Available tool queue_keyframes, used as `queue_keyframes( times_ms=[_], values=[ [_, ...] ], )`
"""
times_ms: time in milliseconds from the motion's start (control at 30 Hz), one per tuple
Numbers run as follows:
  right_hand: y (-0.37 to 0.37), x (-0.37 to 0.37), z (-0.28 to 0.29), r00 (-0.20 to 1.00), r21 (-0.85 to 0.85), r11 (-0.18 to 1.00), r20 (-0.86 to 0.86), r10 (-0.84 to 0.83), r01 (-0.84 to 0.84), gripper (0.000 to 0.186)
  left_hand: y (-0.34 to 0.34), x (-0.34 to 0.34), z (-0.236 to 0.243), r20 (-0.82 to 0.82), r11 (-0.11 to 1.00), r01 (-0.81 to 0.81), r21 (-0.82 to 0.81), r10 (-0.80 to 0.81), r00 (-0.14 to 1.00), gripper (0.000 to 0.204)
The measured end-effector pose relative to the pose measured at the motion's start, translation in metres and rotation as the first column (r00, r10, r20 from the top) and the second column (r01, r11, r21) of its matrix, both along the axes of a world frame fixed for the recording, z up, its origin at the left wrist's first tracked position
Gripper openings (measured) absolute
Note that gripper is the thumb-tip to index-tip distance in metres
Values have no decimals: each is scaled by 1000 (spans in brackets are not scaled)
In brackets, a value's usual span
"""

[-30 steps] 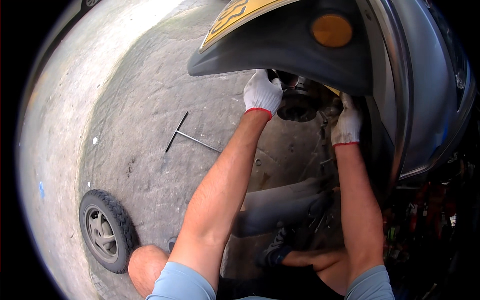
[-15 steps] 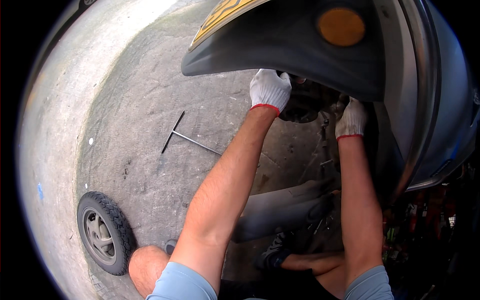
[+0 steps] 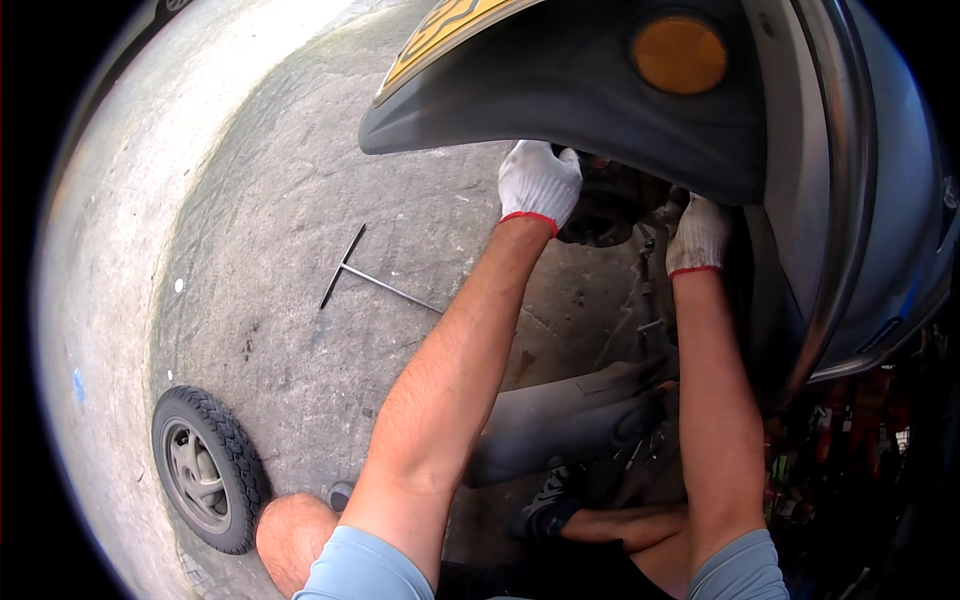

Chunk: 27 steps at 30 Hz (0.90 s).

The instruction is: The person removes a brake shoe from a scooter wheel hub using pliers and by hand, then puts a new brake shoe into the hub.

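My left hand [image 3: 540,185], in a white knit glove with a red cuff, reaches under the lower edge of a dark plastic rear mudguard [image 3: 560,110]. Its thumb is bent in and the fingertips are hidden behind the edge; the hand looks closed. My right hand [image 3: 700,237], in a matching but dirtier glove, is up beneath the mudguard's right end. Its fingers curl in shadow around something too dark to make out. Between the hands sits a dark, greasy mechanical part [image 3: 603,215] of the scooter's underside.
A T-handle wrench [image 3: 388,286] lies on the concrete floor left of my left forearm. Farther left rests a removed wheel with its tire [image 3: 205,470]. A grey exhaust muffler [image 3: 560,415] lies low between my arms. The scooter's body panel [image 3: 890,200] rises at the right.
Both hands stay at nearly the same spots under the mudguard. My right hand has shifted slightly to the left, and the whole view has moved a little.
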State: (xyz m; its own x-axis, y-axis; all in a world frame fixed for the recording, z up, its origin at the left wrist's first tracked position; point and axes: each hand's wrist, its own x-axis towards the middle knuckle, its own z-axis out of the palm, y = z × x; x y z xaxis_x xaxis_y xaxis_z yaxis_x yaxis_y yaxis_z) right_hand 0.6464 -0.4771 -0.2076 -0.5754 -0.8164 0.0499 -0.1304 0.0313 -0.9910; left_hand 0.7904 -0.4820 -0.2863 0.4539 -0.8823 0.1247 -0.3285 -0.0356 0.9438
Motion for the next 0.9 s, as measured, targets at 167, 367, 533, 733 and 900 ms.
queue_keyframes(
  times_ms=[167, 367, 533, 733, 900],
  values=[
    [-21, -52, -7, 998, -105, 993, -53, 46, -52, 41, -1, -10, 14, -35, 999, 41, 4, -41, 999, 24],
    [-25, -51, -4, 951, 57, 996, -307, -45, 66, 47, 0, -9, 11, -18, 1000, 12, 13, -12, 1000, 24],
    [-28, -44, -10, 997, -127, 992, -76, -22, 13, 59, 0, -6, 9, -32, 999, 32, 6, -32, 999, 24],
    [-54, -90, -31, 984, -180, 970, -100, 149, -165, 46, 1, -13, 16, -50, 1000, 11, -1, -11, 999, 24],
    [-48, -85, -19, 955, 94, 994, -287, 73, -48, 46, 2, -10, 16, -45, 1000, 12, 7, -12, 999, 24]
  ],
)
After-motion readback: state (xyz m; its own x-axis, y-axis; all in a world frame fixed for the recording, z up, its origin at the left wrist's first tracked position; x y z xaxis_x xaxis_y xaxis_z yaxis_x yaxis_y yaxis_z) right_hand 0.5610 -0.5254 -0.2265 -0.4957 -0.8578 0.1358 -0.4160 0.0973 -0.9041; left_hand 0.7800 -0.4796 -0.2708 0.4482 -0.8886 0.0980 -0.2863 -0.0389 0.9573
